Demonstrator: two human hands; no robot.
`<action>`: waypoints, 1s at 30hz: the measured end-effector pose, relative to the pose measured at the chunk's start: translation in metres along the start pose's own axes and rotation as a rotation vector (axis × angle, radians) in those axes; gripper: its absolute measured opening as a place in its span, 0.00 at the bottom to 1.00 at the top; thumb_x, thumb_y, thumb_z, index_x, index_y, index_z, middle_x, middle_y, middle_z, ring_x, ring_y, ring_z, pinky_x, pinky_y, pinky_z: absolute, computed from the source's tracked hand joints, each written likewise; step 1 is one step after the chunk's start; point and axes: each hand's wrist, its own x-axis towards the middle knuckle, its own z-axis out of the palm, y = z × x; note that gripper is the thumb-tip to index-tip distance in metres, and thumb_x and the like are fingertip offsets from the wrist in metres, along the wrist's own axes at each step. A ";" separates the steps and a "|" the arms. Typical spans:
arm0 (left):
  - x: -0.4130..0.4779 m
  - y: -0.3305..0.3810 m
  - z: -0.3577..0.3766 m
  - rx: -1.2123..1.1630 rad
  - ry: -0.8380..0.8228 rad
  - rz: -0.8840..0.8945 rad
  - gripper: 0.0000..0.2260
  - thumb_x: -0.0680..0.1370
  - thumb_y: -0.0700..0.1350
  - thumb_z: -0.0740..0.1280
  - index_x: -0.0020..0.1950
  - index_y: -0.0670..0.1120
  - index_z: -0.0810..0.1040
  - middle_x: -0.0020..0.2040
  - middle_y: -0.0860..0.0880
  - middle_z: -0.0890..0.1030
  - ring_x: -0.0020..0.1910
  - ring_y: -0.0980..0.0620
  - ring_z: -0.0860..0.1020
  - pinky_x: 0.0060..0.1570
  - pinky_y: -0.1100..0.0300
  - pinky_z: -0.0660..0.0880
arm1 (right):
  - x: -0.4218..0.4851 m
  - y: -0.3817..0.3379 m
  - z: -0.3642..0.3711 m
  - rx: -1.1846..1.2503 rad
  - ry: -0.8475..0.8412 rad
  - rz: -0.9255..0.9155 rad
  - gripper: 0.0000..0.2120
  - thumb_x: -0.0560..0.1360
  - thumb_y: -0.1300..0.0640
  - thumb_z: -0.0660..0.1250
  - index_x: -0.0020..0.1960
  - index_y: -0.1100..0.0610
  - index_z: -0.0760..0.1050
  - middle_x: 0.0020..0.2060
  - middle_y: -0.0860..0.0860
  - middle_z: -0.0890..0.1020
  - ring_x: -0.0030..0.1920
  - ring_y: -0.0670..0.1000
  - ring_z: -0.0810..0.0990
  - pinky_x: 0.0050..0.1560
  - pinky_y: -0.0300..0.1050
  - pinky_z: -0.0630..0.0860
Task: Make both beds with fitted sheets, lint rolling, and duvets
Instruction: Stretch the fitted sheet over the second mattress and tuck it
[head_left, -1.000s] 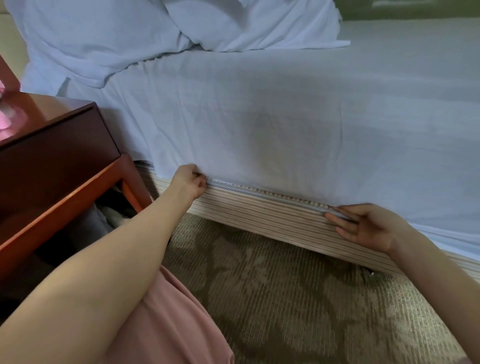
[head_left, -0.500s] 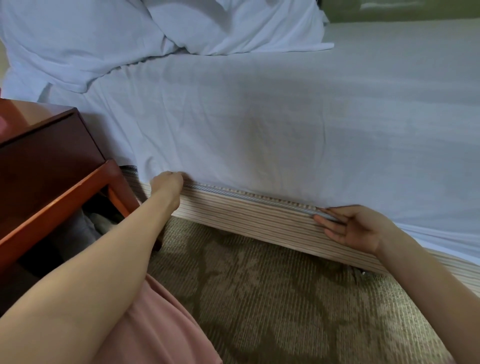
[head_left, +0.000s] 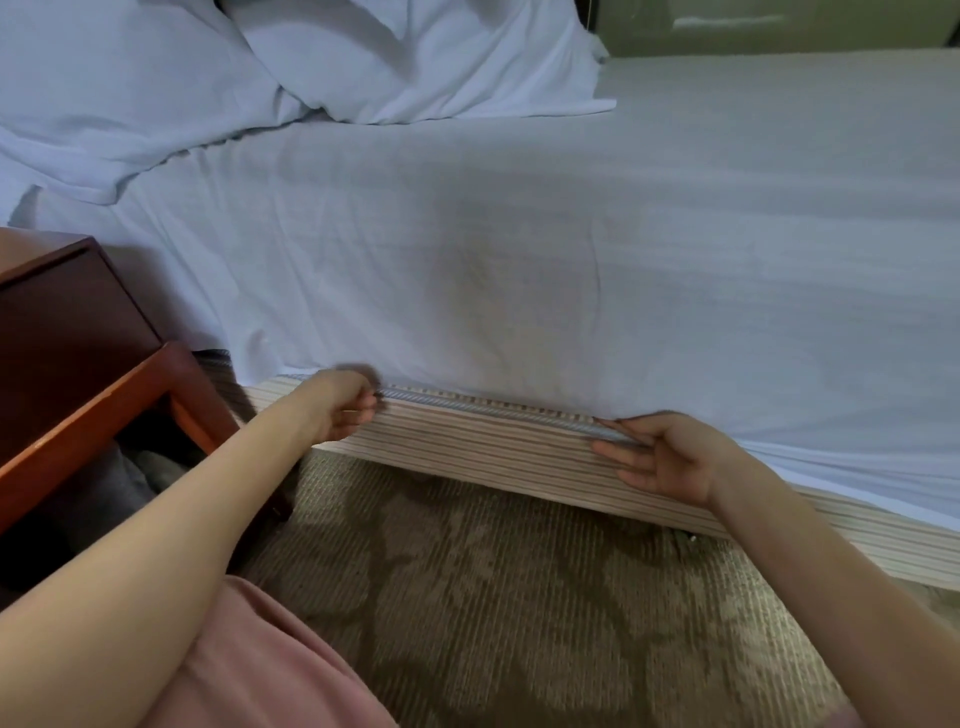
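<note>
Bedside carpet (head_left: 467, 597); at bed (head_left: 519, 452) near edge, left grip (head_left: 345, 410) curled by fitted sheet (head_left: 519, 260) hem, cannot tell if grasping; right grip (head_left: 660, 457) released, fingertips (head_left: 623, 448) touching hem.

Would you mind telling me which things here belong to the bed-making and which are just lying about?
Job in hand: sheet, striped bed base, pillows, left hand curled at the sheet's edge, right hand flat along it.

Lying about: nightstand, carpet, grey fabric under the nightstand.

nightstand (head_left: 78, 332) left of bed (head_left: 519, 415), pillows (head_left: 311, 57) on it
</note>
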 end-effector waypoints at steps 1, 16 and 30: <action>-0.009 0.005 0.008 0.095 -0.042 0.054 0.10 0.79 0.40 0.58 0.38 0.48 0.73 0.21 0.55 0.76 0.22 0.58 0.75 0.30 0.64 0.64 | 0.001 0.000 0.000 -0.018 0.004 0.002 0.09 0.78 0.62 0.57 0.48 0.53 0.75 0.38 0.41 0.84 0.44 0.46 0.82 0.45 0.44 0.70; -0.078 0.018 0.159 0.116 -0.772 0.130 0.04 0.80 0.43 0.61 0.51 0.47 0.76 0.40 0.51 0.82 0.37 0.55 0.79 0.33 0.64 0.69 | -0.005 -0.006 0.003 0.537 0.030 0.005 0.10 0.75 0.71 0.54 0.43 0.60 0.69 0.41 0.60 0.83 0.33 0.52 0.85 0.48 0.50 0.78; -0.096 -0.006 0.241 -0.473 -0.923 -0.146 0.08 0.82 0.40 0.58 0.58 0.43 0.75 0.56 0.46 0.80 0.55 0.51 0.78 0.50 0.62 0.72 | -0.035 -0.014 -0.066 0.281 0.815 -0.083 0.10 0.77 0.63 0.57 0.53 0.57 0.75 0.39 0.52 0.79 0.32 0.48 0.77 0.26 0.36 0.71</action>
